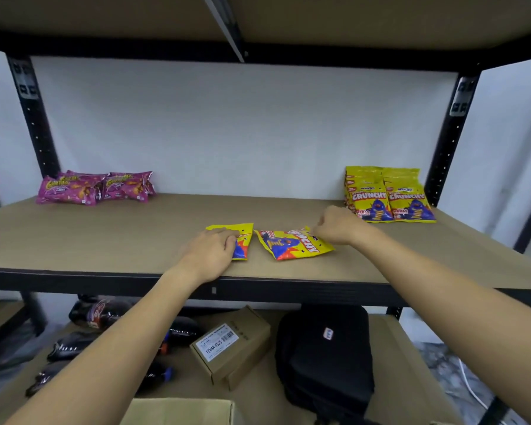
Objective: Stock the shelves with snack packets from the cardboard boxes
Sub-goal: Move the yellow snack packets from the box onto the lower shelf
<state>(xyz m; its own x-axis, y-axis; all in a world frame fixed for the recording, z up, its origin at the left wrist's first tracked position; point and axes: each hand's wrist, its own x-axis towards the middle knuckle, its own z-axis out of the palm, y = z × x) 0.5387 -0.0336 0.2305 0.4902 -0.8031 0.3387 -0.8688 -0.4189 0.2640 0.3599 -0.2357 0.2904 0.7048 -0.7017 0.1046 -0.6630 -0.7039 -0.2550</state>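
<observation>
Two yellow packets flat on the middle shelf, near its front edge, side by side but apart. Left hand curled over the left packet, gripping it; long axis running near to far, top edge far. Right hand pinching the far right corner of the right packet; long axis slanted left to right, lettering sideways. Destination likely the upright yellow stack, far right, nearer the right hand. Pink packets far left.

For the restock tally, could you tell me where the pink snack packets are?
In the head view, the pink snack packets lie at the shelf's back left, against the wall.
</observation>
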